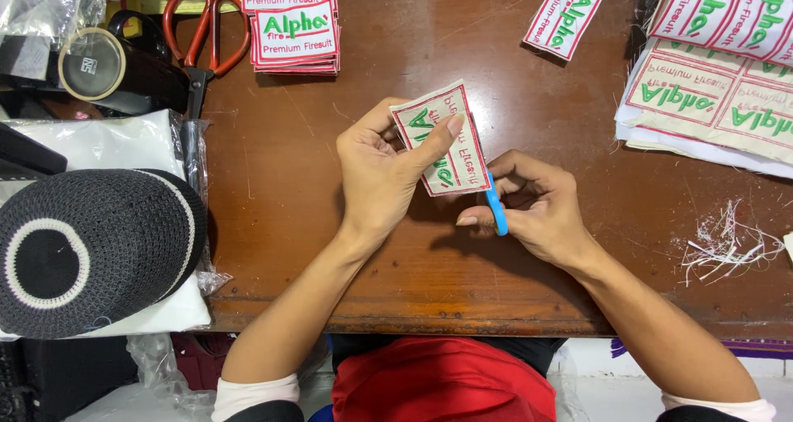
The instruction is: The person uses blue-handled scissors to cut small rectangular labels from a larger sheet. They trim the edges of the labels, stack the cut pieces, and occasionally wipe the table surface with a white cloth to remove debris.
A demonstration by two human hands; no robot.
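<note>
- An embroidered patch (443, 139), white with a red border and green lettering, is held tilted above the brown wooden table (529, 273), near the middle of the view.
- The patch is pinched by the left hand (382, 174): the thumb is pressed across its face and the fingers are curled behind it.
- A small blue-handled cutting tool (496, 209) is gripped in the right hand (537, 207), with the fingers closed around it; its upper end is met by the lower right edge of the patch.
- The blades of the tool are hidden, so how they stand cannot be told.
- A stack of finished patches (293, 30) is laid at the far edge of the table, and a single patch (565, 16) is placed apart to its right.
- Uncut sheets of patches (710, 100) are piled at the right side of the table.
- A heap of white thread trimmings (727, 244) is scattered on the table, to the right of the right hand.
- Red-handled scissors (202, 38) are laid at the far left of the table, beside a roll of tape (91, 64).
- A black knitted cap with white rings (91, 248) is rested on white folded material at the left.
</note>
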